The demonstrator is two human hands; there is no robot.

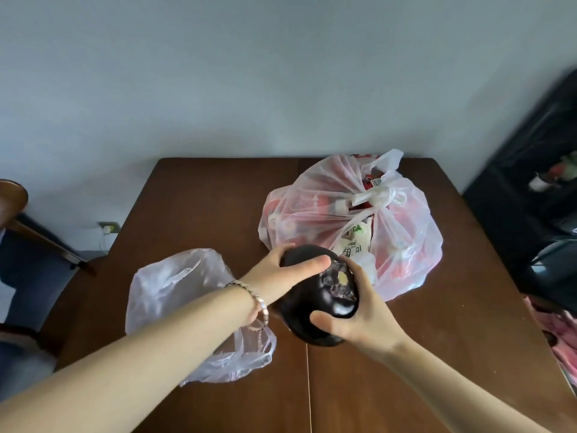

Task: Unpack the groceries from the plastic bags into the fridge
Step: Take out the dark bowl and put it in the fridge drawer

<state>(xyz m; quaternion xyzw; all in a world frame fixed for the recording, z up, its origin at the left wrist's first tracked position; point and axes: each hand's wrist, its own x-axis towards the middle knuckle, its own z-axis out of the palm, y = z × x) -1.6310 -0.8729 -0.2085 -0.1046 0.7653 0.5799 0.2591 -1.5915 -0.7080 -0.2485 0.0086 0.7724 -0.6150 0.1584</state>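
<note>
A dark purple eggplant [315, 295] is held above the brown wooden table [203, 207], its stem end facing me. My left hand [281, 273] grips its upper left side, thumb laid across the top. My right hand [352, 310] grips its right and lower side. A crumpled clear plastic bag [175, 295] lies flat on the table under my left forearm. Behind the eggplant sits a knotted white plastic bag [340, 214], full of red packages and a carton.
A wooden chair [18, 210] stands at the left beyond the table edge. Dark furniture [537, 189] with small items fills the right side. Pink cloth [559, 335] lies by the table's right edge. A grey wall is behind the table.
</note>
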